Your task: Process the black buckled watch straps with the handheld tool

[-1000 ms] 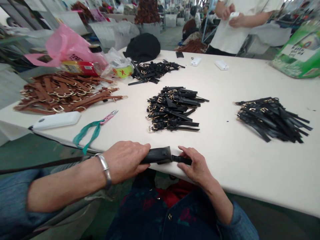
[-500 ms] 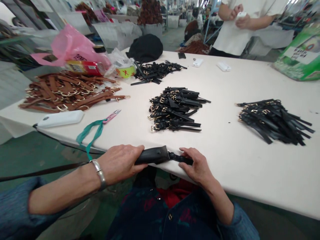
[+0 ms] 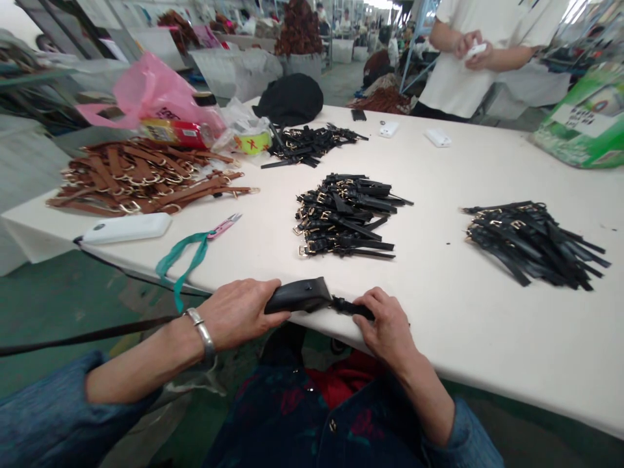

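Head view: one picture, looking down at the near edge of the surface (image 3: pixel 439 331).
Strap: a black leather strap (image 3: pixel 298 296) lies across that edge, between both hands.
Left grip (image 3: pixel 238 314): fingers clamped on the wide end.
Right grip (image 3: pixel 387 328): clamped on the narrow tail.
Handling: likely light and supple; the wide end offers the firmest hold.
Nearby: a strap pile (image 3: pixel 341 218).

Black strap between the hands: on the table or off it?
On it: the black strap rests inside the edge of the white table, between left hand and right hand.
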A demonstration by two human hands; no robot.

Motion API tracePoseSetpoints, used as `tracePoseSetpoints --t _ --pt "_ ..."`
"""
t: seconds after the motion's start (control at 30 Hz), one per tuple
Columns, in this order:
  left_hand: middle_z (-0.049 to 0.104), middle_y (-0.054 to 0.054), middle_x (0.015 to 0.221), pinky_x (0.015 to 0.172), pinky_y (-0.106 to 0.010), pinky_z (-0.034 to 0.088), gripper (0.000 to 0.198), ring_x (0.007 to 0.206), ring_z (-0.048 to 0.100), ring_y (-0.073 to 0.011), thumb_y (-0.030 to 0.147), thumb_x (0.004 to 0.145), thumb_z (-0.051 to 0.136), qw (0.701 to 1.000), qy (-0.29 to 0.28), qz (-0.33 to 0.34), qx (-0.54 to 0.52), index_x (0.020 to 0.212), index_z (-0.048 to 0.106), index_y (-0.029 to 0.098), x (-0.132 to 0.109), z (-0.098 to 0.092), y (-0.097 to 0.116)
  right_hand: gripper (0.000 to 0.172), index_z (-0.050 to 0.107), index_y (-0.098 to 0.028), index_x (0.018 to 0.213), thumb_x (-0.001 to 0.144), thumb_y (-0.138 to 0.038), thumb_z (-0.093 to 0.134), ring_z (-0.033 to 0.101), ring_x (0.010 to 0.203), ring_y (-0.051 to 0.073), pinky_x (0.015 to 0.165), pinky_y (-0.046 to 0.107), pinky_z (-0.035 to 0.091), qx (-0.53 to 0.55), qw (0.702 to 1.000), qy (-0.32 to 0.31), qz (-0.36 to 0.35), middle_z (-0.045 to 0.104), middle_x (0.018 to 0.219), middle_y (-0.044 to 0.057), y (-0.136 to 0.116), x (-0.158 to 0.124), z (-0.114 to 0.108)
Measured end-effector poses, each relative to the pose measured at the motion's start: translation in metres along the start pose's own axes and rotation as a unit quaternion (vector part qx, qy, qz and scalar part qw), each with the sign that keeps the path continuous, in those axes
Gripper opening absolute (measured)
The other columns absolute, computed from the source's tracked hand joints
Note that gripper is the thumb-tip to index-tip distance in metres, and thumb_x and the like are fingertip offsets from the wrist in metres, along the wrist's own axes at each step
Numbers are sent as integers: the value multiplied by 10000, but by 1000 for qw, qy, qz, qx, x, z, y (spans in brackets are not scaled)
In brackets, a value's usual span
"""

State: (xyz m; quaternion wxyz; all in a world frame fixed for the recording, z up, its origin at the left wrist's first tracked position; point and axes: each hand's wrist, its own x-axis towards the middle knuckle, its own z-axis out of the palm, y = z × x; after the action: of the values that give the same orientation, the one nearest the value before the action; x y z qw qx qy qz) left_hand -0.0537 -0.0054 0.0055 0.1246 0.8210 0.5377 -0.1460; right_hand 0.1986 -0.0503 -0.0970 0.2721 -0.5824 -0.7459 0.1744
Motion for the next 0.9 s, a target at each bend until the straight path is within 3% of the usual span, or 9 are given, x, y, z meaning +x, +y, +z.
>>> tracePoseSetpoints --t 0.3,0.5,0.67,0.9 --pt "636 -26 693 560 -259 388 316 644 595 -191 515 777 422 999 -24 38 -14 847 552 236 -6 -20 7 157 633 -228 847 785 -130 527 532 791 163 715 287 421 40 997 8 -73 597 848 36 19 -8 0" --pt "639 -47 738 592 -296 403 297 708 601 -226 504 745 457 995 -62 77 31 827 561 238 6 -28 25 143 615 -210 844 768 -123 530 527 772 163 704 287 418 56 997 9 -54 585 794 36 15 -13 1" --pt "650 -77 770 607 -330 425 294 742 615 -260 470 748 457 990 -95 88 54 857 568 220 12 -29 42 119 566 -196 811 726 -113 552 518 728 150 668 271 402 84 996 6 -39 573 747 16 13 -11 -3" --pt "649 -83 763 604 -319 435 301 721 616 -243 458 772 445 992 -61 97 60 877 543 194 15 -19 64 194 529 -197 835 667 -101 547 513 738 150 664 267 403 113 992 -43 -26 562 796 16 18 -11 -16"
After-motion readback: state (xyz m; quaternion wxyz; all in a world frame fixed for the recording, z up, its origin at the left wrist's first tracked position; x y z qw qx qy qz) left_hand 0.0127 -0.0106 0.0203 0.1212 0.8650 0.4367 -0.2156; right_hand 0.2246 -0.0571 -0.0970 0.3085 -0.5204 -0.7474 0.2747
